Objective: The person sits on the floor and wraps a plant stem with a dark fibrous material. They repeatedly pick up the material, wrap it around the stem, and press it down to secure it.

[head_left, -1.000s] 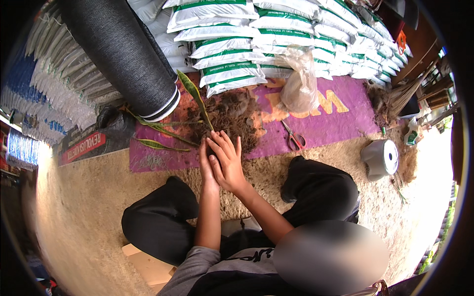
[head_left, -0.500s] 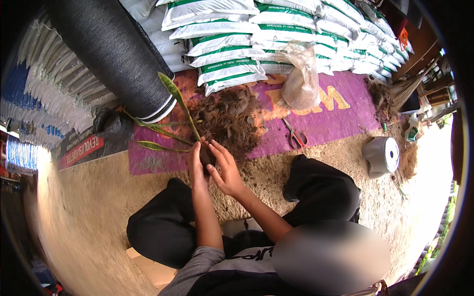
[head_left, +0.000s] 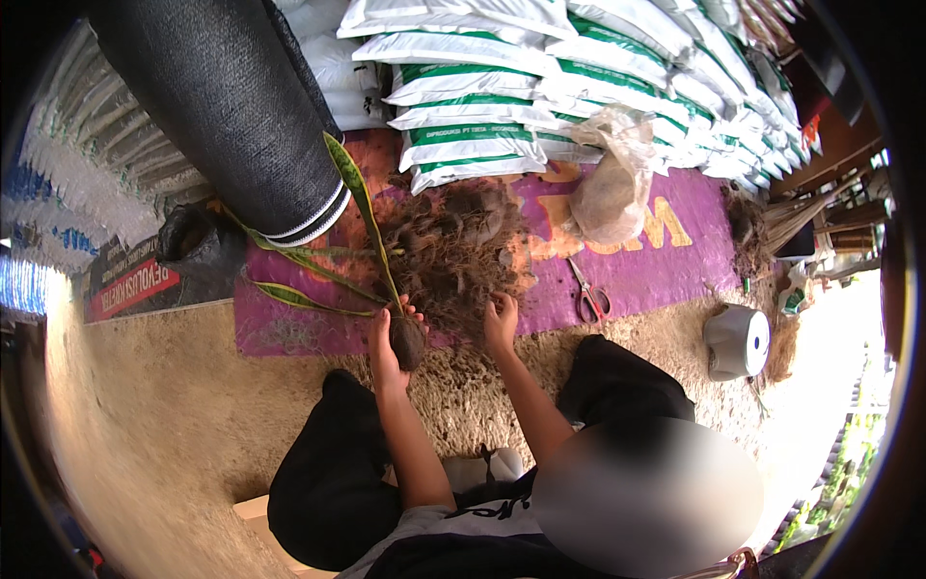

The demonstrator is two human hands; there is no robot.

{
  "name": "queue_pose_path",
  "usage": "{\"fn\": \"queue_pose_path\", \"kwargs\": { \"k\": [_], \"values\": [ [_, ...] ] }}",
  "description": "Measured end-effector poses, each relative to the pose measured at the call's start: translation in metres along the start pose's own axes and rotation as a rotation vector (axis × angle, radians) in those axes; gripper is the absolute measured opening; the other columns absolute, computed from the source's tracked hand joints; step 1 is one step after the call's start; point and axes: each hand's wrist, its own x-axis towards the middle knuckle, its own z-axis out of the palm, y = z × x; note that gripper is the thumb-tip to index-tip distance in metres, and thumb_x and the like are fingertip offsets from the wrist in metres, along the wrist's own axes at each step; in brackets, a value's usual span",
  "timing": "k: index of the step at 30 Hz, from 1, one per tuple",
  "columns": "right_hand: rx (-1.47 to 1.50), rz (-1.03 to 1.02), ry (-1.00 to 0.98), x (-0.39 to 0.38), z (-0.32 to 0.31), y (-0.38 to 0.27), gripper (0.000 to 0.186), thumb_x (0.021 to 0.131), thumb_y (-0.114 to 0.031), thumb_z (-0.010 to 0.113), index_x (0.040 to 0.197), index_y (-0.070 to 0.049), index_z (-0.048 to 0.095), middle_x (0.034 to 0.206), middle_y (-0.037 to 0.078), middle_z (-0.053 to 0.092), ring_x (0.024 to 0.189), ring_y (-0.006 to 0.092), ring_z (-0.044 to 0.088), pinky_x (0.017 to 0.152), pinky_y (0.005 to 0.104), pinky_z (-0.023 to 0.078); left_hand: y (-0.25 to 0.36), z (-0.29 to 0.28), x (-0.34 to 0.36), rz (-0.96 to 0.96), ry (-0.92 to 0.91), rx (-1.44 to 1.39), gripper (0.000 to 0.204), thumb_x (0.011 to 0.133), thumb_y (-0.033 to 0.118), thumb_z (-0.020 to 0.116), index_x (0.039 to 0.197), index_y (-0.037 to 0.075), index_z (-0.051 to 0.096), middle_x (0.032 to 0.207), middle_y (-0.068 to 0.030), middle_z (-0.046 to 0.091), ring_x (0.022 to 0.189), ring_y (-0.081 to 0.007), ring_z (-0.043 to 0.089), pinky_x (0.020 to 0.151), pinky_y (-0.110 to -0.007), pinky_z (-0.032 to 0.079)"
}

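My left hand (head_left: 387, 349) is closed around the base of a snake plant leaf (head_left: 364, 201), where a dark brown rounded ball (head_left: 408, 345) wraps its lower end. The leaf stands up and leans left, green with yellow edges. More snake plant leaves (head_left: 307, 299) spread to the left, low over the purple sheet; whether they join the held one I cannot tell. At the near right edge of a heap of brown fibre (head_left: 453, 241), my right hand (head_left: 501, 323) has its fingers curled together. What they pinch, if anything, is too small to make out.
Red-handled scissors (head_left: 590, 301) and a crumpled clear plastic bag (head_left: 610, 198) lie on the purple sheet (head_left: 666, 280). A grey pot (head_left: 737, 343) rests on its side at right. Stacked white-green sacks (head_left: 473, 140) and a black mesh roll (head_left: 222, 106) stand behind.
My right hand has left the ball and moved right to the fibre heap. My left hand keeps hold of the plant, and the ball now shows more fully. The whole view has shifted slightly.
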Motion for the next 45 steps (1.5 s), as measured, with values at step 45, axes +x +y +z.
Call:
{"fn": "queue_pose_path", "kwargs": {
  "k": [45],
  "values": [
    [-0.537,-0.373,-1.105,0.165,0.035,-0.061,0.032,0.081,-0.029,0.068,0.102,-0.005,0.065,0.099,0.012,0.065,0.09,0.0219,0.062,0.077,0.0361,0.049,-0.014,-0.036,0.016,0.001,0.104,-0.219,0.046,0.095,0.038,0.045,0.115,-0.002,0.054,0.093,-0.0086,0.057,0.089,-0.0212,0.058,0.073,-0.035,0.051]
  ]
}}
